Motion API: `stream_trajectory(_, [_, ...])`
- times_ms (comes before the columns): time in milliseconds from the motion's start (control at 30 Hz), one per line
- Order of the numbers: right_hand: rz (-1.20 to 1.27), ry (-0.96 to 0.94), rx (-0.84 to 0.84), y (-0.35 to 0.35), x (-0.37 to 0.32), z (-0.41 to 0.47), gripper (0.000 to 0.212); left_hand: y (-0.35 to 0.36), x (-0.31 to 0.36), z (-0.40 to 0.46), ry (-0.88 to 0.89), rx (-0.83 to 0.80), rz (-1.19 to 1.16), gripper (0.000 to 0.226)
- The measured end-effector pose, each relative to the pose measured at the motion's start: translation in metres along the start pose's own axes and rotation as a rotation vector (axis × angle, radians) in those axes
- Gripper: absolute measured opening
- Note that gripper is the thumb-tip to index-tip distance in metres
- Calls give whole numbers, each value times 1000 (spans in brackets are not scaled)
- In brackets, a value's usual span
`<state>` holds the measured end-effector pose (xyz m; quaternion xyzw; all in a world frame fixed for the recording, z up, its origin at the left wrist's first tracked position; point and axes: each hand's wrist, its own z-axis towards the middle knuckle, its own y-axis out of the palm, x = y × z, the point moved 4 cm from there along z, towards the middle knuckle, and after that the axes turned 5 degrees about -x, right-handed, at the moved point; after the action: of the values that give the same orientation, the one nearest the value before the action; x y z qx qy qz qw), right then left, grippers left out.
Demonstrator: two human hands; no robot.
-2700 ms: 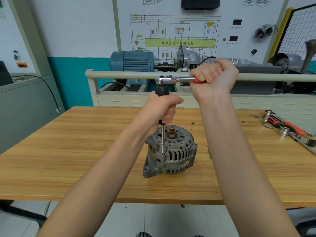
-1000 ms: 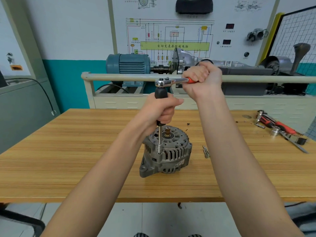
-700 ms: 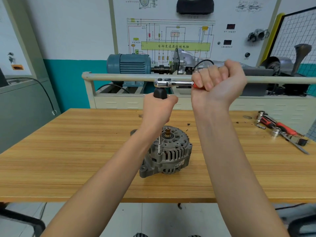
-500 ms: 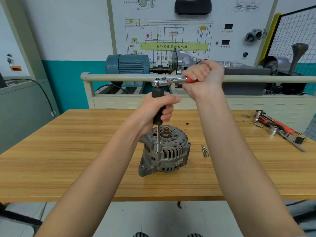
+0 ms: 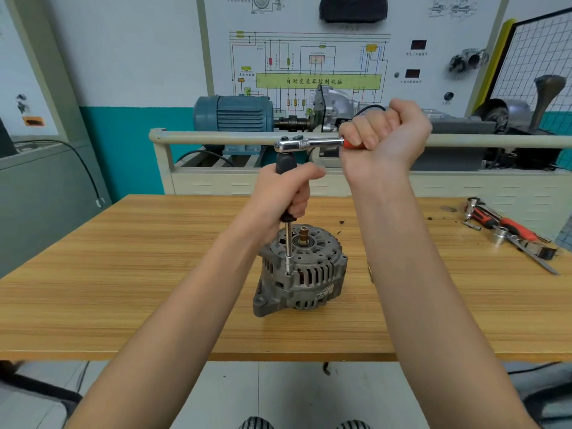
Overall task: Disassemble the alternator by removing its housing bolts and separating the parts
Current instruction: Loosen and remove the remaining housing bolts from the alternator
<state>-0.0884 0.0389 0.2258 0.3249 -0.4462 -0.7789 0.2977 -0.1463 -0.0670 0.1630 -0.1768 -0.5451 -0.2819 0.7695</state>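
Right hand (image 5: 385, 140): fingers curled tight into a fist round the red grip of the ratchet (image 5: 306, 144), upper centre-right of the frame; held out at the handle's end, probably for leverage on the swing.
Left hand (image 5: 286, 193): fingers wrapped round the black handle of the extension driver (image 5: 288, 246), just below the ratchet head; likely steadying the shaft upright so the socket stays seated.
Shaft and socket: the steel shaft drops straight down from the left hand, its tip meeting the near rim of the alternator, apparently on a housing bolt; the bolt head itself is hidden by the socket.
Alternator (image 5: 301, 270): stands shaft-end up at mid-frame on the wooden table (image 5: 123, 274), brass-coloured spindle at top centre, a mounting ear low on its left; nothing clamps it, so the downward press seems to pin it.
Step in hand: loosening one housing bolt; the housing halves are still together.
Loose metal piece: a small piece shows just right of the right forearm, too hidden to name.
Spare tools (image 5: 507, 230): red-handled tools and sockets lie at the table's right edge, well apart from the work.
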Motion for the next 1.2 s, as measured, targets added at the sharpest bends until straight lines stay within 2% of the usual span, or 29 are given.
stream_trajectory(100, [113, 227, 57, -7, 10, 17, 57, 0, 4, 0, -45, -235, -28, 39])
stream_trajectory(200, [204, 295, 53, -11, 16, 22, 58, 6, 4, 1, -41, -266, -2, 54])
stream_trajectory(267, [176, 229, 51, -13, 12, 19, 57, 6, 3, 2, -58, -164, 4, 57])
stream_trajectory(400, [33, -52, -11, -9, 3, -4, 55, 3, -3, 6, -79, 200, 34, 41])
stream_trajectory(500, [-10, -116, -49, -3, 1, -14, 56, 5, -4, 3, -42, 290, 96, 37])
stream_trajectory(567, [11, -46, -20, -4, -1, -3, 53, 3, -2, 3, -34, 162, 88, 39])
stream_trajectory(700, [101, 211, 77, -10, 7, 21, 54, 1, 4, 2, -38, -241, -16, 43])
stream_trajectory(767, [172, 288, 72, -13, 14, 24, 60, 4, 4, 2, -38, -309, -53, 45])
stream_trajectory(833, [177, 265, 55, -13, 15, 22, 61, 6, 2, 2, -40, -259, -61, 50])
stream_trajectory(900, [120, 166, 29, -11, 10, 16, 58, 4, -1, 4, -47, -90, -44, 55])
stream_trajectory(1000, [-12, -55, -45, -4, 4, -3, 56, 1, -5, 6, -59, 201, 4, 42])
stream_trajectory(1067, [-39, -106, -63, 1, 4, -9, 56, 1, -4, 4, -43, 286, 54, 35])
stream_trajectory(1133, [-14, -48, -35, 1, 3, -1, 55, -1, -3, 3, -25, 189, 49, 37])
stream_trajectory(1200, [37, 93, 22, -3, 5, 13, 54, -1, 0, 2, -20, -91, -49, 41])
